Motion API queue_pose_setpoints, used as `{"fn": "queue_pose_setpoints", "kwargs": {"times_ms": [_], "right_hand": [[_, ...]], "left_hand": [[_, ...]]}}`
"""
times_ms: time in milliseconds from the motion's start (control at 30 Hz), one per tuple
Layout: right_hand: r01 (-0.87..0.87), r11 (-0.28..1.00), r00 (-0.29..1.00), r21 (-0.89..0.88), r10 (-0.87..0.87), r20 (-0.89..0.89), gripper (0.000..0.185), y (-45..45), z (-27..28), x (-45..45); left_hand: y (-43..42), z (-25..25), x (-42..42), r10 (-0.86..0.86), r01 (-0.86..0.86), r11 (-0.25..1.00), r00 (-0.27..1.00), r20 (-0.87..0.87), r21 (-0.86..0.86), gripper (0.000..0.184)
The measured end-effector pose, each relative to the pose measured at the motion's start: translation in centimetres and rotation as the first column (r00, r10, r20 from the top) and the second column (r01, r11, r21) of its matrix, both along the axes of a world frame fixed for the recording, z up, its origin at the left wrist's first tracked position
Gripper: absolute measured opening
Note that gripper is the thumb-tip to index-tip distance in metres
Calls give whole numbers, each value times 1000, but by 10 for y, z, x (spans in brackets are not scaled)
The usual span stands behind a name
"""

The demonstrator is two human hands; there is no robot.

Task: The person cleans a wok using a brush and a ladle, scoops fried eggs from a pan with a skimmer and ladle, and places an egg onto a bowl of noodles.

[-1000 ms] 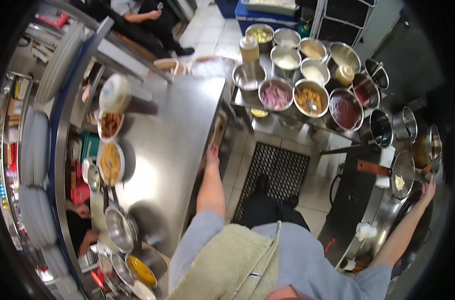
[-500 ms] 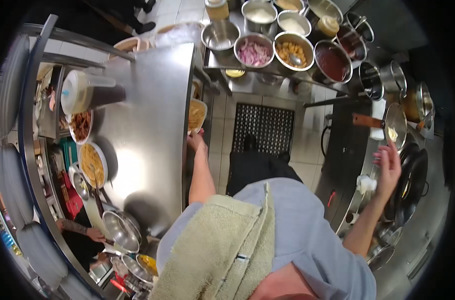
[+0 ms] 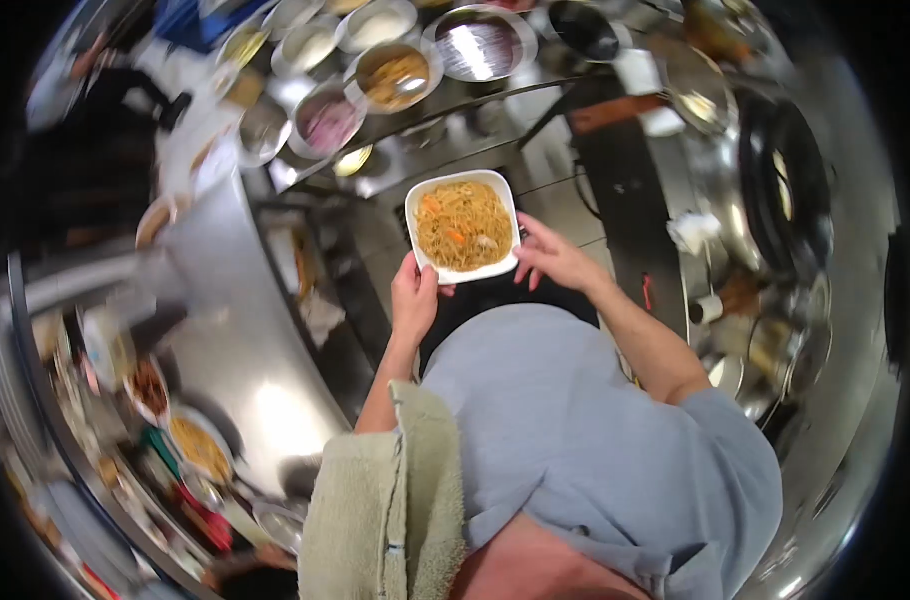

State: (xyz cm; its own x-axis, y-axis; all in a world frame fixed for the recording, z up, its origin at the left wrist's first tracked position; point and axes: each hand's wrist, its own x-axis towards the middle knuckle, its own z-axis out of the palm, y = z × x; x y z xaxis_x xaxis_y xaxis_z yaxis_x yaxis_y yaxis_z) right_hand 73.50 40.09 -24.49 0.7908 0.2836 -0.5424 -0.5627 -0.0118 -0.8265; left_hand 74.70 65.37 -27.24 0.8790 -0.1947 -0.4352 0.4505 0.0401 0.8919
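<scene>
A square white dish (image 3: 412,228) filled with noodles (image 3: 463,226), with orange bits among them, is held up in front of my body. My left hand (image 3: 415,297) grips its lower left corner, thumb on the rim and fingers underneath. At the dish's right edge is my right hand (image 3: 558,262), its fingers spread and the tips at or against the rim. Whether that hand bears any weight I cannot tell.
Left of me runs a steel counter (image 3: 210,285) with a bowl of yellow food (image 3: 199,447). Metal bowls, including one of chopped onion (image 3: 330,122), line the shelf ahead. On my right are a wooden-handled pan (image 3: 615,112) and black woks (image 3: 790,185). Another person (image 3: 100,130) stands far left.
The dish of noodles has come out from the counter's side to in front of me in my left hand. My right hand has moved from the pan to the dish. The view has turned right.
</scene>
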Motion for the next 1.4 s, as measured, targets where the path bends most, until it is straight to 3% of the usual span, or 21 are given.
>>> {"fn": "queue_pose_setpoints", "kwargs": {"times_ms": [133, 267, 333, 467, 567, 600, 667, 733, 767, 800, 867, 900, 933, 1033, 1133, 1400], "right_hand": [[334, 941, 926, 52, -337, 170, 47, -45, 21, -33], [553, 811, 818, 192, -572, 63, 48, -97, 74, -56], [627, 734, 748, 261, -661, 62, 50, -122, 94, -71], [760, 581, 602, 293, -798, 22, 52, -169, 100, -96], [822, 494, 524, 284, -851, -35, 54, -196, 94, -110], [840, 462, 501, 285, -862, -79, 54, -201, 91, -113], [866, 404, 443, 293, -894, -76, 56, -208, 90, -120], [897, 367, 391, 248, -919, -54, 57, -214, 94, -125], [909, 350, 368, 226, -929, -40, 54, -217, 96, -124], [912, 333, 352, 239, -935, -39, 54, -220, 87, -125], [915, 327, 342, 237, -939, -22, 44, -224, 66, -127], [930, 286, 298, 229, -954, -19, 45, -224, 66, -121], [933, 275, 286, 232, -958, -12, 45, -227, 64, -118], [964, 221, 237, 150, -967, -95, 39, -227, 56, -109], [973, 214, 216, 89, -976, -21, 36, -239, 53, -98], [967, 241, 247, 81, -967, -59, 42, -246, 54, -91]], "left_hand": [[-72, 55, 43, -390, 389, 921, 917, 90, 24, 26], [-152, 101, 81, -585, 596, 798, 802, 121, -89, 27], [-194, 110, 92, -666, 677, 735, 732, 144, -46, 27], [-273, 122, 100, -824, 829, 557, 559, 98, -46, 26], [-318, 128, 119, -953, 954, 299, 300, 36, -12, 29], [-327, 127, 130, -944, 945, 321, 315, 95, 62, 34], [-349, 113, 163, -887, 716, 459, 332, 321, 526, 39], [-363, 93, 194, -864, 504, 493, 380, 331, 709, 44], [-369, 72, 213, -936, 443, 307, 298, 184, 842, 47], [-371, 38, 231, -970, 384, 212, 197, 144, 899, 46], [-381, -1, 245, -944, 889, 183, 278, -179, 420, 33], [-385, 27, 229, -890, 940, 339, 329, -316, 24, 23], [-385, 20, 227, -947, 939, 310, 293, -130, -149, 16], [-379, 35, 223, -928, 922, 366, 351, -127, -123, 14], [-368, 36, 216, -911, 902, 412, 408, -59, -129, 15], [-353, 87, 187, -905, 899, 422, 410, -118, -113, 15]]}}
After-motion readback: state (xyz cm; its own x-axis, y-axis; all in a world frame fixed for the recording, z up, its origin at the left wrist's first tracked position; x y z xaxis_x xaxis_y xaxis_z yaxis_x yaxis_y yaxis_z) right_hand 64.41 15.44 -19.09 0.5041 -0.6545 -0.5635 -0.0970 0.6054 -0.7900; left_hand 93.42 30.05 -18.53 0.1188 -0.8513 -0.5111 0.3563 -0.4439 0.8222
